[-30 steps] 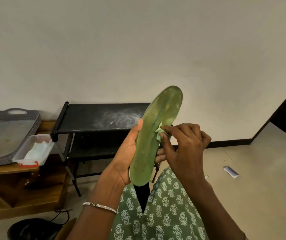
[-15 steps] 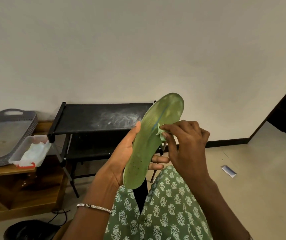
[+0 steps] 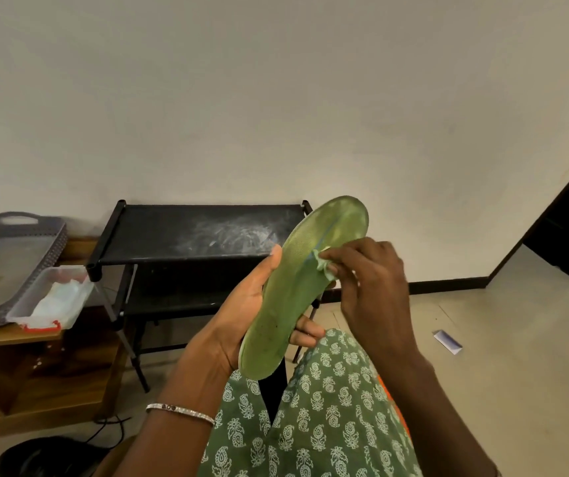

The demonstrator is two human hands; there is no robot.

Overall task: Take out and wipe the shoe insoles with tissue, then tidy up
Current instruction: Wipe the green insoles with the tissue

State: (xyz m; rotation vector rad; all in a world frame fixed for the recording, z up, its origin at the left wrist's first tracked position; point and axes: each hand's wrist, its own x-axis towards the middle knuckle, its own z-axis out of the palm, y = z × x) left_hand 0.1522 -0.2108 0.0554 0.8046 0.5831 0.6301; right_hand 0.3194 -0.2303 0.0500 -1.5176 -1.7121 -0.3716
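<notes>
I see the insole (image 3: 297,290) held up in front of me, its long axis rising from the heel at lower left to the toe at upper right. My left hand (image 3: 242,304) grips its lower half from behind. My right hand (image 3: 369,280) pinches the tissue (image 3: 322,266) against its right edge, nearer the toe. Compared with one second ago, the insole leans more to the right.
</notes>
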